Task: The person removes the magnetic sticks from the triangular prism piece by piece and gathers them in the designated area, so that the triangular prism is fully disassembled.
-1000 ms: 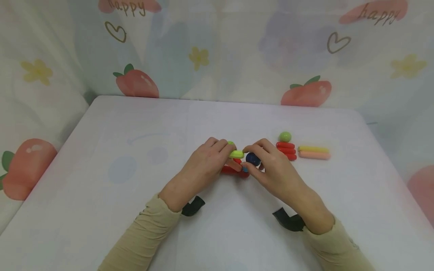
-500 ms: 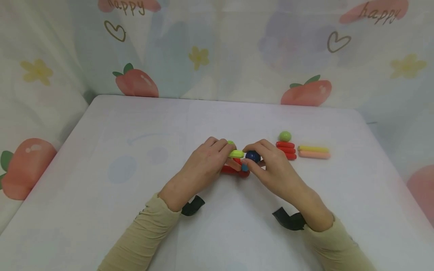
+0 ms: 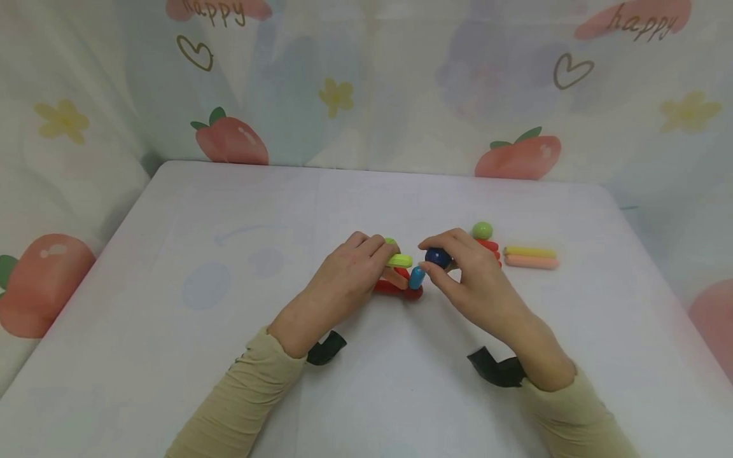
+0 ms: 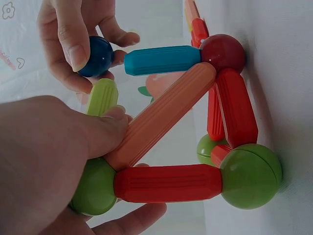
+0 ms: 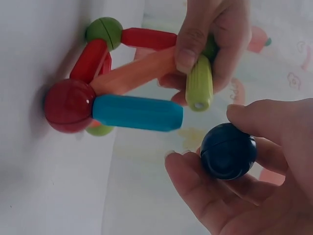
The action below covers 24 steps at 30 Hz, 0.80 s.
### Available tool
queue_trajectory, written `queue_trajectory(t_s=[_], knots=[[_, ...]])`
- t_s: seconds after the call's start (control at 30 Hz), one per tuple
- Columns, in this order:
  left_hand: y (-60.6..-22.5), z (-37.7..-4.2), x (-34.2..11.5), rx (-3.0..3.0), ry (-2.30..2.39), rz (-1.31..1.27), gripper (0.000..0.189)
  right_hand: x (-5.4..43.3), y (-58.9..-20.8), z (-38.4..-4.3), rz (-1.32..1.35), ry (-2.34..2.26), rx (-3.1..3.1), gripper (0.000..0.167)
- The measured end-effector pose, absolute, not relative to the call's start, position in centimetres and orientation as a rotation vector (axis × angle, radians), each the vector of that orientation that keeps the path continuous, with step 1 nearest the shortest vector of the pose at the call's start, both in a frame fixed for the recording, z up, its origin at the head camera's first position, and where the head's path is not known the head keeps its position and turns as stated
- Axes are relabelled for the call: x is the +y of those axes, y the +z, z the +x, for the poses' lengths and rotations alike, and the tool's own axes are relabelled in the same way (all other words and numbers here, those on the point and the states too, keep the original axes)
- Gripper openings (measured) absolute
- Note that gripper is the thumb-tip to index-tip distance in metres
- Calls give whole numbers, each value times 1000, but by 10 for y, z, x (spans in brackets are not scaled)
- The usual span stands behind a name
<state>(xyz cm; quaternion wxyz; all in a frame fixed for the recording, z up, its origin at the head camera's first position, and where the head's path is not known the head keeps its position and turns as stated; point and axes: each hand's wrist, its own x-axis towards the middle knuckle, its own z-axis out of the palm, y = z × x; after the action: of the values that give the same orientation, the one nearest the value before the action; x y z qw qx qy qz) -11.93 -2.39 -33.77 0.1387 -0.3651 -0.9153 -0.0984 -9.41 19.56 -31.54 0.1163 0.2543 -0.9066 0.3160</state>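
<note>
My left hand [image 3: 349, 270] pinches the yellow-green magnetic stick [image 5: 199, 85] near a green ball [image 4: 94, 188] at the top of a small frame of magnetic sticks and balls. In the left wrist view, a peach stick [image 4: 164, 117] and a red stick [image 4: 168, 183] join that ball. A light blue stick [image 5: 137, 112] rises from the dark red ball [image 5: 69, 105], its upper end free. Between thumb and fingers, my right hand [image 3: 475, 277] holds a dark blue ball [image 5: 228, 151], apart from the free ends of the light blue and yellow-green sticks.
Right of the hands lie several red sticks [image 3: 488, 245], partly behind the right hand, with a loose green ball [image 3: 483, 230] behind them. Beside them are a yellow stick [image 3: 529, 251] and a peach stick [image 3: 531, 261]. A patterned curtain [image 3: 401, 83] borders the white table [image 3: 229, 381].
My right hand has drawn the dark blue ball right and slightly away from the frame, uncovering the light blue stick. My left hand stays almost still.
</note>
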Motion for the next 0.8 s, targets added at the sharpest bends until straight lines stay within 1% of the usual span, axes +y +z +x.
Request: queue_trajectory(t_s=[0.23, 0.5, 0.8], knots=[[-338, -119, -23, -2659, -289, -1045, 34, 208, -314, -99, 704, 799, -2626, 36], [-338, -119, -24, -2643, -301, -1056, 40, 225, -312, -107, 543, 732, -2629, 40], [-338, -119, -25, -2612, -282, -1079, 51, 245, -312, -115, 450, 695, -2606, 34]])
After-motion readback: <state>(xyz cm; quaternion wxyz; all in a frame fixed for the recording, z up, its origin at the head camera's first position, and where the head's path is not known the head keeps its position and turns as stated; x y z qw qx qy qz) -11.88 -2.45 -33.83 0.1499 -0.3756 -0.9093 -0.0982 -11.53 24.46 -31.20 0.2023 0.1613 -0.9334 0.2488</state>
